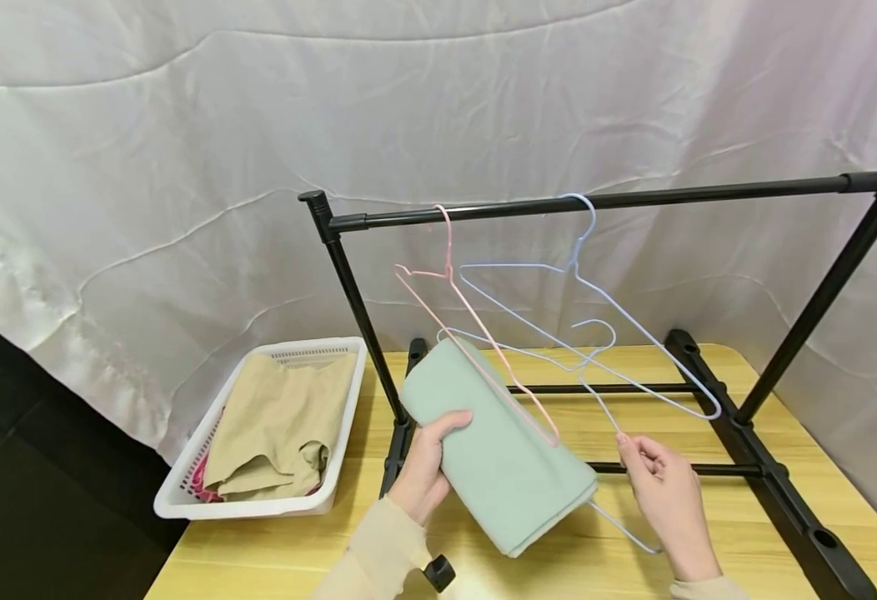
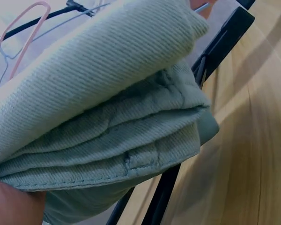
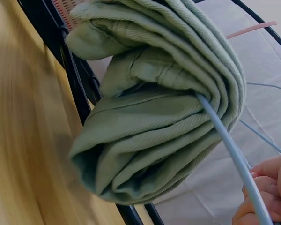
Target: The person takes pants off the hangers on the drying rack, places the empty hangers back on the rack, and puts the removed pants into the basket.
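A pair of folded light green trousers (image 1: 513, 467) hangs doubled over the lower bar of a blue wire hanger (image 1: 602, 406). My left hand (image 1: 423, 467) grips the trousers at their left side, thumb on top of the cloth. On the right, my right hand (image 1: 667, 497) pinches the hanger's sloping arm between thumb and fingers. The right wrist view shows the hanger's bar (image 3: 234, 151) entering the thick folds. The hook of this hanger stands free, below the rack's rail. Stitched edges of the trousers (image 2: 131, 161) show in the left wrist view.
A black garment rack stands on the wooden table (image 1: 258, 567). A pink hanger (image 1: 449, 250) and another blue hanger (image 1: 577, 254) hang from its rail (image 1: 709, 197), the pink one overlapping the trousers. At left, a white basket (image 1: 337, 467) contains a khaki garment (image 1: 281, 425) over something red.
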`<control>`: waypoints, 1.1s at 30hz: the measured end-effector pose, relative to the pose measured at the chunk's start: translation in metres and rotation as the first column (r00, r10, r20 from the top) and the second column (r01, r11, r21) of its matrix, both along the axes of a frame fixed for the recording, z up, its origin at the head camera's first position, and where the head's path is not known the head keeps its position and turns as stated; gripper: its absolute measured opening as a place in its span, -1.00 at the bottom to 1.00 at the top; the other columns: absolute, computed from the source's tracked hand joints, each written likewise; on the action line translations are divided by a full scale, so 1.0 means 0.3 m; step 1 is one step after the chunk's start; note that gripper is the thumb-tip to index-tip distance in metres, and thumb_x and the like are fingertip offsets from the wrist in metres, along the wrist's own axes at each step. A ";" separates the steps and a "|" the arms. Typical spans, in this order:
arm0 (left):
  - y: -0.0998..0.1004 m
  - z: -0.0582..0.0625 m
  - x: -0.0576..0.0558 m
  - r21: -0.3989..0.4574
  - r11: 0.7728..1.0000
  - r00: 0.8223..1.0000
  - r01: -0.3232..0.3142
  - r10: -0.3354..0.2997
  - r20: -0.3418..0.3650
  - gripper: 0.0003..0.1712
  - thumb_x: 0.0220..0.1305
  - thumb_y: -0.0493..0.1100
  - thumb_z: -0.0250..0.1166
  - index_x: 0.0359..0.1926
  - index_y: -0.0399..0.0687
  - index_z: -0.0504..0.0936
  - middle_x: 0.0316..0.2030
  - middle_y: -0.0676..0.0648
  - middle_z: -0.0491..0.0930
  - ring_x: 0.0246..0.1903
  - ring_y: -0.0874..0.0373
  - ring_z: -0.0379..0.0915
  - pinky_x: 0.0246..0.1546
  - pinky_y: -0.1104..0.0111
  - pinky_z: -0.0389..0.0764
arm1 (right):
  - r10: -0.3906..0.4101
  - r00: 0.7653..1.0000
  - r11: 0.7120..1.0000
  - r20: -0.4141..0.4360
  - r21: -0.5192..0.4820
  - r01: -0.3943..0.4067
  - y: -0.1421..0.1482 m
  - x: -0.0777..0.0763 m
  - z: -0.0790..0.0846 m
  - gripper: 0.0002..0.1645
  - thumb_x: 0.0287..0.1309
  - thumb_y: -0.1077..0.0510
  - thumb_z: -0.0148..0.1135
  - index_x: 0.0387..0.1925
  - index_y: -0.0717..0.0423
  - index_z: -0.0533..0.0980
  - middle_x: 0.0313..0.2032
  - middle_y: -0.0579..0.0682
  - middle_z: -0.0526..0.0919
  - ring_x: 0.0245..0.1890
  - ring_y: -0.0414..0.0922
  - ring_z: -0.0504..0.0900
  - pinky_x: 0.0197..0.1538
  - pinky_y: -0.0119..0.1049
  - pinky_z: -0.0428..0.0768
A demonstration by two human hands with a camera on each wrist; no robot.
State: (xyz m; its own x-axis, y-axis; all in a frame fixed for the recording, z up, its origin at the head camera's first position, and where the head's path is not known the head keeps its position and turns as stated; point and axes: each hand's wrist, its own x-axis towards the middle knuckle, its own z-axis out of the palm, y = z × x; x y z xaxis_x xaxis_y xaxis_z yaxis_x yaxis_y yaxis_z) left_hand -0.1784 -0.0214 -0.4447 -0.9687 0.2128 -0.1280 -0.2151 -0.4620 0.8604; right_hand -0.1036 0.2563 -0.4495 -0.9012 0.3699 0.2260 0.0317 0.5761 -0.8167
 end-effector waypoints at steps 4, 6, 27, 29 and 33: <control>-0.016 0.027 0.014 -0.003 1.000 1.000 0.006 -0.006 -0.022 -0.22 0.09 -0.14 0.44 0.27 0.06 0.23 0.11 -0.04 0.42 0.08 0.04 0.47 0.20 0.16 0.50 | 0.016 1.000 1.000 0.014 0.000 -0.016 -0.005 -0.003 -0.009 -0.54 0.44 -0.18 0.11 -0.36 0.08 0.63 -0.75 -0.16 0.42 -0.69 -0.26 0.31 -0.55 -0.31 0.31; -0.022 0.045 0.022 -0.014 1.000 0.999 0.015 -0.015 -0.046 -0.25 0.09 -0.14 0.43 0.24 0.06 0.23 0.09 -0.04 0.42 0.05 0.04 0.49 0.17 0.16 0.53 | 0.036 0.999 0.999 0.024 -0.002 -0.036 -0.010 -0.003 -0.013 -0.55 0.45 -0.16 0.10 -0.35 0.08 0.62 -0.76 -0.15 0.41 -0.70 -0.26 0.31 -0.56 -0.32 0.31; -0.146 0.156 0.065 -0.039 0.999 0.977 -0.036 0.027 -0.212 -0.45 0.14 -0.20 0.35 0.14 0.02 0.35 -0.01 0.00 0.52 -0.10 0.11 0.60 0.06 0.18 0.64 | 0.075 0.996 0.997 0.051 -0.001 -0.076 -0.013 -0.007 -0.036 -0.53 0.45 -0.17 0.08 -0.42 0.06 0.58 -0.81 -0.16 0.32 -0.75 -0.25 0.24 -0.62 -0.30 0.24; -0.163 0.168 0.064 -0.056 0.998 0.968 -0.022 0.007 -0.251 -0.44 0.17 -0.22 0.34 0.16 0.02 0.34 -0.01 -0.01 0.52 -0.09 0.10 0.61 0.07 0.16 0.64 | 0.074 0.996 0.997 0.048 0.008 -0.075 -0.019 -0.008 -0.038 -0.54 0.46 -0.16 0.09 -0.45 0.04 0.57 -0.81 -0.16 0.32 -0.74 -0.25 0.24 -0.61 -0.30 0.23; -0.192 0.188 0.058 -0.107 0.994 0.949 -0.002 -0.031 -0.314 -0.39 0.18 -0.25 0.35 0.20 0.03 0.30 0.00 -0.04 0.51 -0.07 0.07 0.61 0.08 0.14 0.64 | 0.060 0.997 0.998 0.057 0.008 -0.061 -0.032 -0.007 -0.042 -0.55 0.45 -0.16 0.09 -0.45 0.03 0.57 -0.80 -0.16 0.37 -0.70 -0.23 0.27 -0.55 -0.28 0.25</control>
State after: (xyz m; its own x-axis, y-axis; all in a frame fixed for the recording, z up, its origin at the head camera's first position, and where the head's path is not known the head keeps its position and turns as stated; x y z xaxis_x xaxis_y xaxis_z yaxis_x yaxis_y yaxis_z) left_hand -0.1609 -0.0789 -0.3883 -0.9601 0.2289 0.1608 0.0685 -0.3649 0.9285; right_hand -0.1057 0.2468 -0.4620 -0.9333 0.3125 0.1770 0.0430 0.5866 -0.8087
